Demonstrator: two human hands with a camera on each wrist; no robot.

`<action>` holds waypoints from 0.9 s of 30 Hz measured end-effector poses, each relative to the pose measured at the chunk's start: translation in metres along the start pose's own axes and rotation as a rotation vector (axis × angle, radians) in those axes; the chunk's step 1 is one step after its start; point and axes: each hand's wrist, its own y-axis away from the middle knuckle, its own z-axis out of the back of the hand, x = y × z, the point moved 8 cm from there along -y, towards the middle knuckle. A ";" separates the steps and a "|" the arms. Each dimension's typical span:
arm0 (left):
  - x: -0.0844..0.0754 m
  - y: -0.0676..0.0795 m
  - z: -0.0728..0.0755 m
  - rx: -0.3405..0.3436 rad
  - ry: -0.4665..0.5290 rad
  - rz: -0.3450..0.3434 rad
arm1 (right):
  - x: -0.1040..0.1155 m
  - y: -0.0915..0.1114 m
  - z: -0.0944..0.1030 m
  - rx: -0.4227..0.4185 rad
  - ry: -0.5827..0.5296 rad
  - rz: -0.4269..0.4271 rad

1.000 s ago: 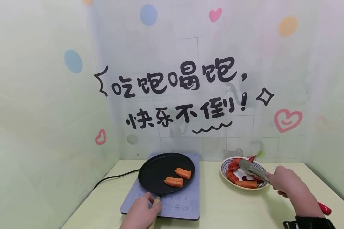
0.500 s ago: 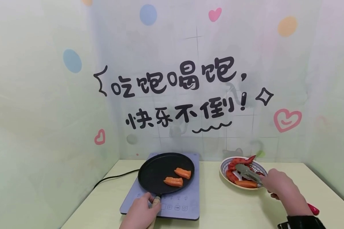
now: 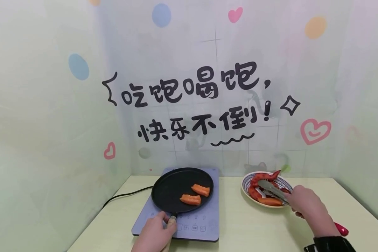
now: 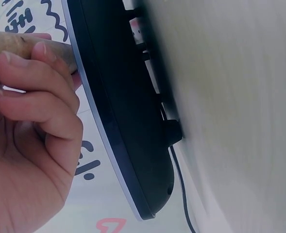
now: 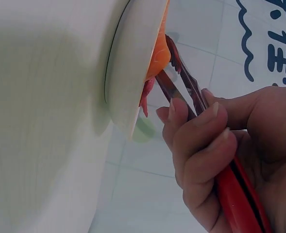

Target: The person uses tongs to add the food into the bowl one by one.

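Note:
My left hand point(image 3: 154, 232) grips the wooden handle point(image 3: 171, 223) of a flat black frying pan point(image 3: 168, 189). Two orange, ridged food pieces point(image 3: 190, 200) lie in its right half. Over at the right, my right hand point(image 3: 307, 204) holds metal tongs point(image 3: 272, 190) with red handles point(image 5: 240, 199). Their tips reach in over a patterned plate point(image 3: 245, 185). On it are red, curved food point(image 3: 254, 193) with a pointed end and an orange piece point(image 3: 270, 202) at the near side. In the right wrist view the tong arms stand slightly apart beside the orange piece point(image 5: 159, 56).
Beneath the pan sits a grey-blue induction cooker point(image 3: 212, 224) with touch buttons along its front. Its black cord point(image 3: 129, 194) runs left over the pale table point(image 3: 239, 227). Close behind rises a wall point(image 3: 189, 154) with large dark lettering.
My right hand has moved a little left and down with the tongs, whose tips have shifted left over the plate. My left hand and the pan stay as they were.

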 end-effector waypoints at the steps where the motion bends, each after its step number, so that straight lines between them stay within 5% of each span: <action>1: 0.000 0.000 0.000 0.002 0.004 -0.001 | 0.000 0.000 0.001 -0.006 0.000 -0.002; 27: 0.003 -0.001 0.000 -0.006 -0.004 -0.020 | 0.006 0.014 0.030 -0.048 0.040 0.040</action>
